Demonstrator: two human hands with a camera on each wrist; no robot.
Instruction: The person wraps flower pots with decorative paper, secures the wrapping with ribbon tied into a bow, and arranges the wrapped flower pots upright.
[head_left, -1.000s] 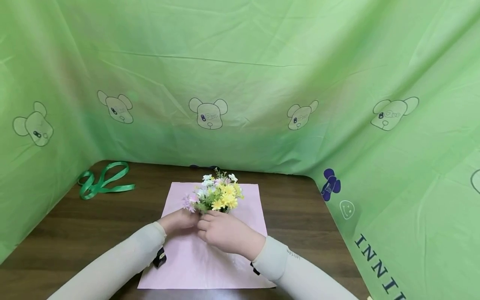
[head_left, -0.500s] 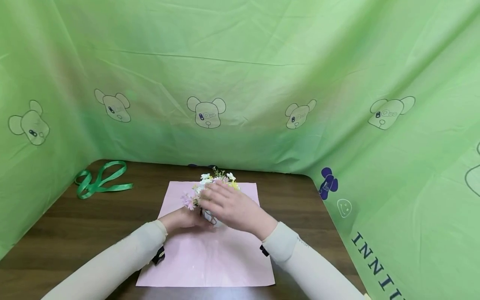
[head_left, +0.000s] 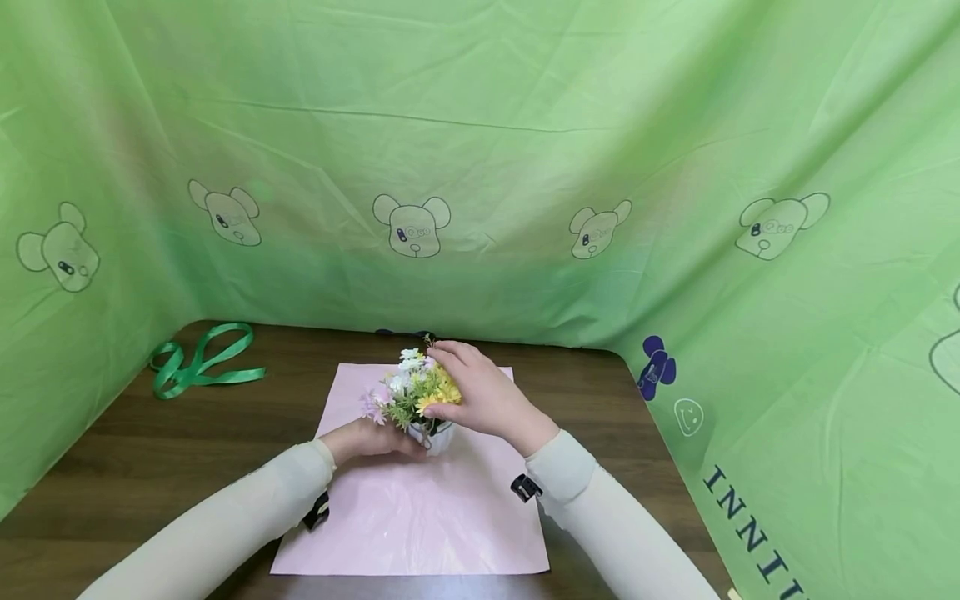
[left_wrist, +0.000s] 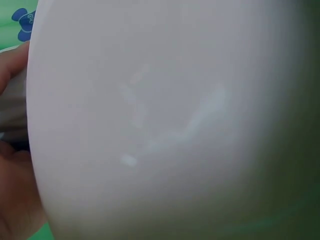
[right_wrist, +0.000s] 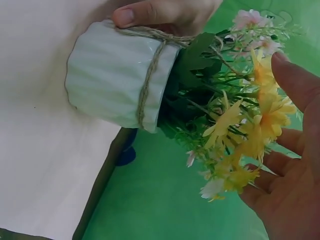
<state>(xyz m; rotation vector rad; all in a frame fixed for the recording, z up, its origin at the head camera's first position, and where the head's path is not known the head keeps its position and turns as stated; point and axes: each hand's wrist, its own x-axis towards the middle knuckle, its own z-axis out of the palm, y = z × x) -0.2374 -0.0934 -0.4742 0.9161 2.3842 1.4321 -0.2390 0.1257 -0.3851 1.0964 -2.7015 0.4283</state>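
Note:
A small white pot (right_wrist: pixel 115 75) with twine around its rim holds yellow, white and pink artificial flowers (head_left: pixel 408 390). It stands on a sheet of pink paper (head_left: pixel 420 525) in the head view. My left hand (head_left: pixel 375 439) grips the pot from the left, thumb at its rim in the right wrist view; the other fingers are mostly hidden. On the right, my right hand (head_left: pixel 483 396) cups the yellow blooms with fingers spread and loosely bent, thumb near the petals. A pale glossy surface fills most of the left wrist view, with part of a hand (left_wrist: pixel 20 195) at the edge.
A looped green ribbon (head_left: pixel 201 358) lies at the back left of the brown wooden table (head_left: pixel 600 433). Green cloth (head_left: pixel 480 125) printed with bear heads hangs behind the table and along both sides.
My right hand has gone from the pot's front up over the flowers, then to their right side, uncovering the pot and blooms. My left hand stays at the pot.

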